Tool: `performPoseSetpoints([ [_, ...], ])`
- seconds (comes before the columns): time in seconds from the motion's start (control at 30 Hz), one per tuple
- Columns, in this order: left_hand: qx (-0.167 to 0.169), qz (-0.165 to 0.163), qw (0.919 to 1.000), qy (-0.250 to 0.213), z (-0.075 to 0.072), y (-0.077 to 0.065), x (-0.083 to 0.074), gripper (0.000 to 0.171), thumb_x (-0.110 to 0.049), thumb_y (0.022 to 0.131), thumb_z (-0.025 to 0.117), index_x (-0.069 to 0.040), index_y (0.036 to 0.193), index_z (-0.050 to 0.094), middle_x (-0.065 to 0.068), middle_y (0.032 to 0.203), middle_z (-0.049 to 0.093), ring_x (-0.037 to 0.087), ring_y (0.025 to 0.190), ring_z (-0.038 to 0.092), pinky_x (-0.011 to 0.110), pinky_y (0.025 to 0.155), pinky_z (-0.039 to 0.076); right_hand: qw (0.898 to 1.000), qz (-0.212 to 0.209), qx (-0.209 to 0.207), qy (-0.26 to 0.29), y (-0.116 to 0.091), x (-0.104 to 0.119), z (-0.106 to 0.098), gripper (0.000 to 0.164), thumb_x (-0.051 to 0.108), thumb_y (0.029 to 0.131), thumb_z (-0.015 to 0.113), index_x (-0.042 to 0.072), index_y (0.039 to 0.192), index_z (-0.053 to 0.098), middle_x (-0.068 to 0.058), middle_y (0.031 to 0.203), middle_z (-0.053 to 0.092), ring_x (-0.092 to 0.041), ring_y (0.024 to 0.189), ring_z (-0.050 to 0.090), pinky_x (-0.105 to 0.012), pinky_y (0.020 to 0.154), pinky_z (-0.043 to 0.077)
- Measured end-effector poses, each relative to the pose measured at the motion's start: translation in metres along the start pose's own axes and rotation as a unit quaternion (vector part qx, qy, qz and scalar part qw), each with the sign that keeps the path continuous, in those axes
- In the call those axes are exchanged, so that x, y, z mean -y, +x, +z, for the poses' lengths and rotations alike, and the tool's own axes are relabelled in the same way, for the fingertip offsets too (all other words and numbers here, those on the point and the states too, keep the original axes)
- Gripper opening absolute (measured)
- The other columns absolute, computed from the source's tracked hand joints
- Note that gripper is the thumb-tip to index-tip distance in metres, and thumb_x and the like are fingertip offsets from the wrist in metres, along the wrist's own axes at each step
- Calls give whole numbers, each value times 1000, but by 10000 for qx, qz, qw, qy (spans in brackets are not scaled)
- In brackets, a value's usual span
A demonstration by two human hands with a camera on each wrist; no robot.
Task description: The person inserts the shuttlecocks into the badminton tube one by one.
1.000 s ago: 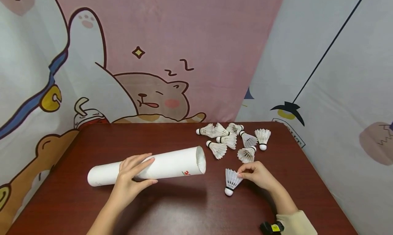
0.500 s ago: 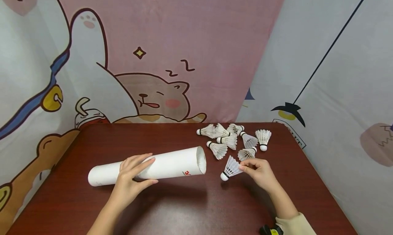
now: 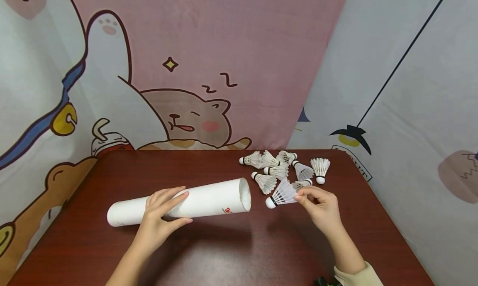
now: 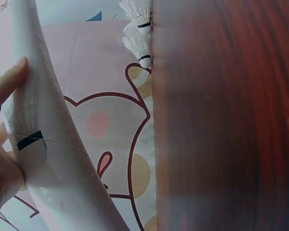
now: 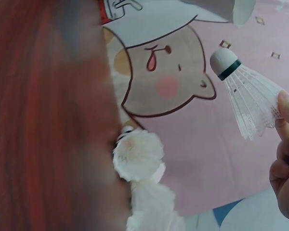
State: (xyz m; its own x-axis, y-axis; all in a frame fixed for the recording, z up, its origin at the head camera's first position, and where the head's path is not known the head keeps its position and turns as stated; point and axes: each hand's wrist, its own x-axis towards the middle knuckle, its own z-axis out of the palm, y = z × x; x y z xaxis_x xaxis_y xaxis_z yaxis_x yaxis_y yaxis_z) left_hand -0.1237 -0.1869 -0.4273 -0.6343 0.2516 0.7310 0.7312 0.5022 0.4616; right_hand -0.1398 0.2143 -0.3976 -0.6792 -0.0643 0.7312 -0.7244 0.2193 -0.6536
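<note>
My left hand [image 3: 158, 211] grips a long white shuttlecock tube [image 3: 213, 199] around its middle, thumb below and fingers over the top. The tube's open right end is raised off the table, facing right. A shuttlecock [image 3: 282, 193] is pinched by its feather rim between the thumb and fingers of my right hand [image 3: 321, 207]. Its white cork points left, a short way right of the tube's mouth. In the right wrist view the held shuttlecock [image 5: 248, 96] shows a dark green band. The left wrist view shows the tube [image 4: 62, 178] with a picture of a shuttlecock on its side.
Several loose shuttlecocks [image 3: 276, 171] lie at the back right of the brown table [image 3: 179, 165]; one [image 3: 320, 169] sits apart on the right. A cartoon-printed cloth [image 3: 261, 70] hangs behind the table. A small black object [image 3: 322, 281] is near the right sleeve.
My right hand has lifted the shuttlecock up off the table and turned it so its cork swings from pointing down to pointing left. The left hand and tube have stayed still.
</note>
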Motion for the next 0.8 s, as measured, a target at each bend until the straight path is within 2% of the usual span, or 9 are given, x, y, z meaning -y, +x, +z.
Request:
performPoseSetpoints([
  [0.2,4,-18,10000,-10,0,-1,0,69,-14,57,89,-12,123,67,10,126,61,25,114,46,37,96,22,9984,-286,-426,243,4,9,5,30,-34,61,65,-7,74,67,-2,70,61,-8,51,38,-20,47,32],
  [0.4,-10,23,10000,-1,0,0,-1,70,-13,57,89,-13,123,67,7,127,60,26,114,46,38,96,22,9959,-483,-726,258,3,1,8,19,-22,68,74,-5,75,69,-1,73,63,-7,53,39,-18,48,32],
  [0.57,-3,18,10000,4,0,0,0,69,-14,58,88,-13,123,67,5,128,60,25,114,46,38,96,22,9932,-741,-849,300,7,8,17,10,-6,73,79,-3,75,70,-3,73,63,-6,52,37,-18,45,28],
  [0.8,-25,43,10000,-4,0,0,0,67,-17,60,88,-13,123,67,8,126,61,25,114,47,37,95,23,9886,-1058,-834,668,11,16,33,11,1,76,79,-5,75,69,-7,72,64,-7,53,39,-18,45,29],
])
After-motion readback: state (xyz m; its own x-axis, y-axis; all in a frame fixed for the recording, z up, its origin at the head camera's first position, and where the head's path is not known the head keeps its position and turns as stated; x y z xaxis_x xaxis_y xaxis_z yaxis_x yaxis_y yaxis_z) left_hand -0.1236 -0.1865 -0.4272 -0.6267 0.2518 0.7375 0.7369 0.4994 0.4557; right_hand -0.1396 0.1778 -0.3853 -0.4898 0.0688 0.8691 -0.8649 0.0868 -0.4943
